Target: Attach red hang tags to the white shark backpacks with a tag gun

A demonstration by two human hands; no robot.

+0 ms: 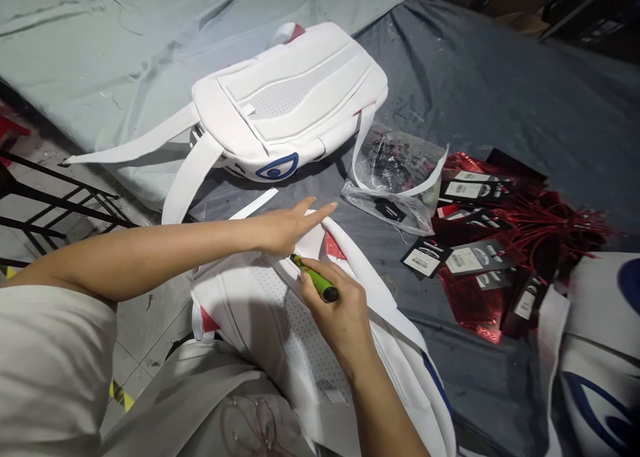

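A white backpack (310, 350) with red patches lies across my lap and the table edge, its padded, dotted back panel facing up. My right hand (340, 304) is closed around a short green pen-like tool (320, 280) with a black end. The tool's tip points at the upper part of the backpack, near my left fingers; its exact kind cannot be made out. My left hand (285, 230) rests on the top of this backpack, thumb and a finger stretched apart. Its other fingers are partly hidden underneath.
Another white backpack (300, 90) lies beyond, straps trailing left. To the right are a clear plastic bag (390, 170), several black hang tags (480, 257) with red cords and red foil pouches (475, 310). A further white bag (600, 350) stands at the right edge.
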